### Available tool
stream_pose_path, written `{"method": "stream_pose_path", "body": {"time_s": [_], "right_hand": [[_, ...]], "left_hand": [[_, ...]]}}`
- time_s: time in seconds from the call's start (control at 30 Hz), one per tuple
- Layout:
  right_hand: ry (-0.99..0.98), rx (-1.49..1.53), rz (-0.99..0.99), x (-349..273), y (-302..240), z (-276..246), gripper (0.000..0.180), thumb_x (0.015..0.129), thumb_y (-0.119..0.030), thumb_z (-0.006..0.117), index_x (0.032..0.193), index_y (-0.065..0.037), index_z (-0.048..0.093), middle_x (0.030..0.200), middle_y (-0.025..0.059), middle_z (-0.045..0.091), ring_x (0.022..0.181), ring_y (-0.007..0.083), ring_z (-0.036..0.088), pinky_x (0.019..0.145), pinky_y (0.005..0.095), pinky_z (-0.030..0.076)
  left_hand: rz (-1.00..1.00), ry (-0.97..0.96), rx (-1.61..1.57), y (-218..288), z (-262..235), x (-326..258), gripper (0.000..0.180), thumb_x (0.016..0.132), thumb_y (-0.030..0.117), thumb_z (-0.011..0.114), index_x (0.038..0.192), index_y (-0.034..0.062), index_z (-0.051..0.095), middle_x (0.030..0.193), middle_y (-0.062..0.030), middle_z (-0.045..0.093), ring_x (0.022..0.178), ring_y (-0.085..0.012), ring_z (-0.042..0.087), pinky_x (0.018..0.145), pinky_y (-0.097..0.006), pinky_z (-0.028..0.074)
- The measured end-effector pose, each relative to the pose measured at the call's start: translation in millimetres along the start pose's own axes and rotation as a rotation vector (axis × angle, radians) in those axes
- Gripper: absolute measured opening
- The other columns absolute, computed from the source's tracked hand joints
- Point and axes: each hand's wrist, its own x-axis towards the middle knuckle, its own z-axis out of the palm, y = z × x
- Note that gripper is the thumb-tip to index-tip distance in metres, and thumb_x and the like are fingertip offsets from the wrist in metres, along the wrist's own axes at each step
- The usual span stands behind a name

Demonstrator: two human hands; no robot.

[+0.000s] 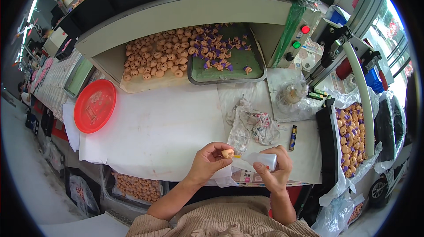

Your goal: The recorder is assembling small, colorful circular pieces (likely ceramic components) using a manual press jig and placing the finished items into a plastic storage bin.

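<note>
Over the near edge of the white work surface [150,135], my left hand [205,164] pinches a small tan doll head [228,153] between thumb and fingers. My right hand [279,171] is wrapped round a translucent white squeeze bottle [261,159], tipped sideways. Its thin yellow nozzle [237,156] points left and reaches the doll head; whether the tip touches it or goes into it I cannot tell. Just beyond both hands lies a crumpled, stained cloth [254,124]. A dark slim tube [293,137] rests to the right of it.
Under the shelf sit piled doll heads [154,58] and a green tray [238,74] with purple-and-tan small figures. A red round tray [110,100] is at left. At right stand a lever press [329,56] and a black crate [326,142] of figures. Red and green buttons [297,44] face the shelf's right side.
</note>
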Motion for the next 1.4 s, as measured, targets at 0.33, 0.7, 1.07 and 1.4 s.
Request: {"method": "stream_pose_path", "body": {"time_s": [0.33,0.7,1.07,1.4], "right_hand": [[0.018,0.018,-0.016,1,6,-2,0.03,0.069,-0.022,0.081,0.082,0.0,0.066,0.071,0.0065,0.059,0.061,0.0162,0.052,0.053,0.0281,0.039],[0.045,-0.009,0.019,3,10,-5,0.031,0.068,-0.024,0.082,0.081,0.0,0.066,0.07,0.006,0.058,0.061,0.0154,0.053,0.053,0.0273,0.04],[0.016,0.151,0.262,14,40,15,0.029,0.075,-0.012,0.077,0.095,0.0,0.059,0.084,0.0029,0.058,0.077,0.0106,0.055,0.068,0.0268,0.046],[-0.009,-0.305,-0.283,77,24,21,0.018,0.076,-0.006,0.071,0.091,-0.002,0.062,0.089,0.0111,0.063,0.082,0.0277,0.057,0.075,0.0354,0.045]], "left_hand": [[-0.017,0.004,0.007,1,2,3,0.033,0.081,-0.001,0.07,0.111,0.0028,0.058,0.111,-0.0073,0.061,0.101,-0.0149,0.059,0.092,-0.029,0.048],[-0.012,0.008,0.006,0,3,5,0.035,0.08,-0.002,0.07,0.112,0.0036,0.057,0.112,-0.0075,0.062,0.104,-0.015,0.058,0.094,-0.029,0.047],[-0.004,0.06,-0.182,17,-8,-6,0.036,0.079,-0.007,0.068,0.111,0.0056,0.057,0.112,-0.0081,0.061,0.096,-0.0129,0.06,0.086,-0.026,0.05],[0.003,0.122,-0.344,42,-33,-33,0.035,0.08,-0.003,0.069,0.111,0.0084,0.058,0.114,-0.0088,0.061,0.094,-0.0135,0.061,0.083,-0.026,0.052]]}}
